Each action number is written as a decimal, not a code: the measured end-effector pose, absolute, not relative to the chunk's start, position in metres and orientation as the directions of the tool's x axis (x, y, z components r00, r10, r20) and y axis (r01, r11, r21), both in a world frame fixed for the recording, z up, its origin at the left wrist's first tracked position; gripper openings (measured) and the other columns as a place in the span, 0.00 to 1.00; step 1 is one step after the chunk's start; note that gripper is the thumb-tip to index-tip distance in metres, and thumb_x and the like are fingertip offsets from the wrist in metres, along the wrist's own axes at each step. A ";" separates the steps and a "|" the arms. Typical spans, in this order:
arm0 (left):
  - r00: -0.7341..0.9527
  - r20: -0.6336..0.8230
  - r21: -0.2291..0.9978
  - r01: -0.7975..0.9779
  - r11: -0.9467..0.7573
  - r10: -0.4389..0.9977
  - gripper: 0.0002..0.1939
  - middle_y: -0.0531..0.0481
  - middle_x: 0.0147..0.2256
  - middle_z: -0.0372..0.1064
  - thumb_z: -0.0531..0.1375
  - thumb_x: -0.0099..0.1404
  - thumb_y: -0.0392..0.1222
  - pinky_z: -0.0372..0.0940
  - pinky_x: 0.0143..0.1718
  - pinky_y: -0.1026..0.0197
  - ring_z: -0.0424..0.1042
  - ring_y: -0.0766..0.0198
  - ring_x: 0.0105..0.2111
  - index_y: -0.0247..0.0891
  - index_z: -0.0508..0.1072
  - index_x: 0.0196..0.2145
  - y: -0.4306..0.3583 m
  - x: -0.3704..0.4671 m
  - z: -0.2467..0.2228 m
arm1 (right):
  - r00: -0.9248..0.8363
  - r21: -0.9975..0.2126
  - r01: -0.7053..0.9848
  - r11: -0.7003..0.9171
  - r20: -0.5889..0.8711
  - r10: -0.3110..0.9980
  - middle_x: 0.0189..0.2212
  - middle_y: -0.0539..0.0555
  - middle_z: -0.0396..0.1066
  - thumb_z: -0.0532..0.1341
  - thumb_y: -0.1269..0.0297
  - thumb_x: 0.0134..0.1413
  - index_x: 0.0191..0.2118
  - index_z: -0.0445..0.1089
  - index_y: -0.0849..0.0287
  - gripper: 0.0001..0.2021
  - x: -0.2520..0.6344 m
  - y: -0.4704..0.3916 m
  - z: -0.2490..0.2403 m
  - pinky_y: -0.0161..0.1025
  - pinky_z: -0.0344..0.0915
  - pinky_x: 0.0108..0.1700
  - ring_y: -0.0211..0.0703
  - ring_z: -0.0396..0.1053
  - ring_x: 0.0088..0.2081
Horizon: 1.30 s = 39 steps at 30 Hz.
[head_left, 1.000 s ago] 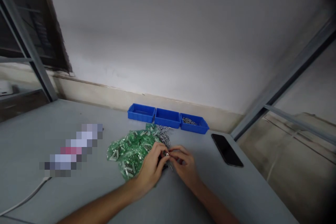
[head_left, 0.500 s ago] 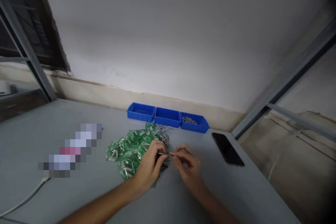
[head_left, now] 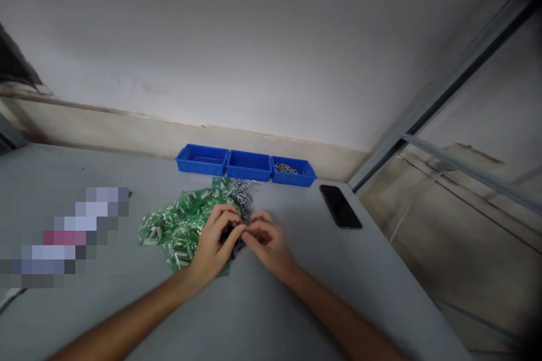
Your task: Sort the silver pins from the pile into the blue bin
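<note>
My left hand and my right hand meet fingertip to fingertip over the grey table. Both are closed in a pinch, thumb against fingers; whatever small piece sits between them is hidden. Under and beside the left hand spreads a heap of green plastic bags with short metallic pieces inside. Just beyond the fingertips lies a loose pile of small metal pins, partly covered by the hands.
Along the wall stand a left blue tray, a middle blue tray and a right blue tray, the last holding metal pins. A black phone lies at right. A blurred-out long object with a cable is at left.
My fingertips, slightly apart with a thin metal piece at the left ones, have come together. The view has turned right, so everything appears shifted left and a little up.
</note>
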<state>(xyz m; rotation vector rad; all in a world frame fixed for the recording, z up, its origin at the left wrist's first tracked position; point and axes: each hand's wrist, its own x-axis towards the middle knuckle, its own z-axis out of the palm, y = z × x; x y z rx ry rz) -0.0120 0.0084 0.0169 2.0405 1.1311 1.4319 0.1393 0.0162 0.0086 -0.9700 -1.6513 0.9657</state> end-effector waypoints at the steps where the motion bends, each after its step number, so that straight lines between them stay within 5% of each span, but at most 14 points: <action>1: 0.147 0.580 0.711 0.389 -0.586 0.801 0.04 0.48 0.37 0.59 0.52 0.65 0.37 0.61 0.41 0.60 0.63 0.62 0.40 0.38 0.65 0.32 0.009 -0.012 0.016 | -0.280 -0.923 0.146 0.356 0.307 0.910 0.34 0.52 0.62 0.61 0.63 0.48 0.27 0.71 0.58 0.05 0.137 0.015 0.008 0.30 0.60 0.25 0.33 0.63 0.29; 8: 0.129 0.611 0.674 0.433 -0.599 0.781 0.04 0.48 0.38 0.60 0.54 0.64 0.38 0.61 0.44 0.60 0.63 0.63 0.42 0.38 0.68 0.33 0.016 -0.017 0.016 | -0.174 -0.952 0.105 0.287 0.267 0.948 0.35 0.52 0.63 0.61 0.60 0.49 0.28 0.72 0.58 0.07 0.142 0.024 0.006 0.31 0.61 0.28 0.36 0.64 0.33; 13: 0.384 0.516 0.587 0.493 -0.642 0.766 0.09 0.48 0.41 0.63 0.55 0.64 0.44 0.61 0.44 0.58 0.64 0.60 0.42 0.39 0.72 0.31 0.024 -0.021 0.006 | -0.107 -0.938 0.142 0.316 0.302 0.947 0.33 0.52 0.61 0.60 0.59 0.50 0.30 0.75 0.56 0.08 0.151 0.029 0.016 0.32 0.61 0.30 0.36 0.64 0.34; 18: 0.366 0.556 0.491 0.580 -0.650 0.747 0.12 0.46 0.43 0.64 0.58 0.60 0.50 0.60 0.45 0.52 0.64 0.56 0.43 0.41 0.74 0.35 0.031 -0.024 -0.004 | -0.044 -0.928 0.192 0.320 0.318 0.947 0.30 0.51 0.64 0.59 0.56 0.51 0.33 0.75 0.55 0.11 0.164 0.039 0.027 0.33 0.59 0.27 0.34 0.61 0.27; 24: 0.449 0.551 0.416 0.583 -0.698 0.704 0.09 0.49 0.36 0.65 0.57 0.62 0.44 0.58 0.39 0.57 0.65 0.60 0.38 0.40 0.75 0.29 0.031 -0.027 0.000 | 0.198 -0.963 0.215 0.165 0.208 0.958 0.24 0.50 0.66 0.58 0.54 0.50 0.38 0.74 0.58 0.16 0.197 0.072 0.017 0.32 0.55 0.22 0.32 0.57 0.21; 29: 0.479 0.519 0.393 0.602 -0.695 0.708 0.11 0.48 0.37 0.65 0.52 0.66 0.36 0.57 0.38 0.57 0.64 0.60 0.37 0.40 0.74 0.33 0.031 -0.027 0.000 | 0.361 -0.952 0.228 0.206 0.279 0.890 0.28 0.52 0.70 0.59 0.55 0.46 0.38 0.74 0.59 0.17 0.214 0.102 0.022 0.31 0.57 0.21 0.31 0.60 0.21; 33: 0.476 0.508 0.371 0.632 -0.681 0.718 0.07 0.48 0.39 0.65 0.55 0.63 0.37 0.57 0.39 0.56 0.64 0.59 0.39 0.39 0.74 0.32 0.030 -0.026 0.000 | 0.306 -0.945 0.253 0.208 0.282 0.909 0.42 0.56 0.71 0.60 0.54 0.44 0.50 0.67 0.56 0.25 0.212 0.116 0.030 0.31 0.59 0.20 0.35 0.66 0.26; 39: 0.440 0.521 0.375 0.652 -0.659 0.731 0.05 0.49 0.40 0.65 0.63 0.56 0.40 0.57 0.40 0.55 0.64 0.57 0.41 0.39 0.73 0.26 0.026 -0.027 0.009 | 0.008 -0.840 0.466 0.280 0.320 0.947 0.45 0.56 0.70 0.59 0.58 0.47 0.42 0.72 0.57 0.15 0.194 0.103 -0.004 0.34 0.64 0.27 0.37 0.69 0.29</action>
